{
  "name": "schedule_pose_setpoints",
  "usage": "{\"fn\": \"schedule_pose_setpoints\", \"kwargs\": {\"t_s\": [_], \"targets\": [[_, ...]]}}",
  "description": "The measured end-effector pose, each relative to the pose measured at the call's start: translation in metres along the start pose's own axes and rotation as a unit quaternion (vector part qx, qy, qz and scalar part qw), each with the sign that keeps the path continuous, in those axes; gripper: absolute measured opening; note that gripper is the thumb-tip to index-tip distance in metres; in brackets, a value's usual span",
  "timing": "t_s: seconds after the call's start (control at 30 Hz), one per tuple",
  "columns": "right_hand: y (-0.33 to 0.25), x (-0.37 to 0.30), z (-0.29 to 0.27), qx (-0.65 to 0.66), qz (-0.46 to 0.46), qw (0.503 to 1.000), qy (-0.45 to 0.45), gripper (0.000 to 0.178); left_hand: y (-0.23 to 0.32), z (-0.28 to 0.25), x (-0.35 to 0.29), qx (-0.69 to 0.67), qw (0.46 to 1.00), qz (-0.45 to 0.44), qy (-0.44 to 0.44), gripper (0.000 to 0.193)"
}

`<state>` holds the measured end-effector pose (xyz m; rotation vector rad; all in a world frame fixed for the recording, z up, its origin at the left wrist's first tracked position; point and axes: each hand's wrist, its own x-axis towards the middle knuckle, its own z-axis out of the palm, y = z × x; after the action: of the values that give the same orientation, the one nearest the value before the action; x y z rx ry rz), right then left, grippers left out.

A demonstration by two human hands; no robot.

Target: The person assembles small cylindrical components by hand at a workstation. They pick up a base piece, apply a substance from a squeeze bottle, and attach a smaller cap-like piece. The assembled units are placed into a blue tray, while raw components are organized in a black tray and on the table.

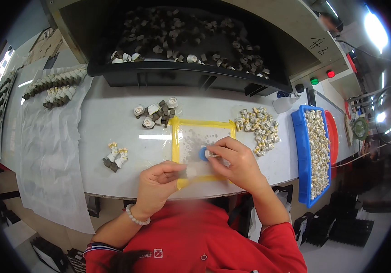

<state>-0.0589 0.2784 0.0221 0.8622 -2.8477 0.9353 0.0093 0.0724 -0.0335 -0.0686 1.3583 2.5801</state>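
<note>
The right hand [239, 164] pinches a small white piece [210, 154] at the blue disc [202, 154], inside the yellow tape frame [175, 141]; the left hand [155, 184] seems to grip a blurred pale piece [191, 172] nearby. Such slight fingertip holds could let either piece slip, and a rightward swing might scatter the white-and-gold pile [261, 129]. The tabletop [106, 104] edge runs close to both wrists; open room lies left, between frame and paired figures [116, 157].

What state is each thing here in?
Left hand: pinching a blurred pale piece
Right hand: pinching a white piece
Blue disc: partly hidden
Black tray: open, loaded
Blue bin: open, loaded
White sheet: spread out, wrinkled
Yellow tape: laid flat
Bracelet: worn
Red button: lit or not, unclear
Green button: likewise unclear
</note>
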Motion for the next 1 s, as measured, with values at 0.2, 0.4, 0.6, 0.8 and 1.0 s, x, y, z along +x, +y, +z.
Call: {"fn": "schedule_pose_setpoints", "kwargs": {"t_s": [0.2,0.4,0.6,0.8,1.0], "targets": [[-0.001,-0.003,0.000,0.061,0.037,0.997,0.000,0.024,0.005,0.004,0.000,-0.007,0.999,-0.038,0.027,0.030],[-0.008,-0.012,-0.002,0.246,0.107,0.962,-0.048,0.025,0.006,0.003,0.000,0.014,0.998,-0.053,0.021,0.027],[-0.013,-0.013,0.001,0.290,0.101,0.949,-0.079,0.024,0.007,0.003,-0.001,0.009,0.999,-0.045,0.012,0.025],[-0.017,-0.014,0.003,0.273,0.076,0.957,-0.063,0.024,0.005,0.002,-0.001,-0.003,0.999,-0.046,0.011,0.024],[-0.023,-0.018,0.002,0.195,0.055,0.977,-0.068,0.025,0.004,0.005,-0.005,0.034,0.999,0.003,-0.006,0.021]]}}
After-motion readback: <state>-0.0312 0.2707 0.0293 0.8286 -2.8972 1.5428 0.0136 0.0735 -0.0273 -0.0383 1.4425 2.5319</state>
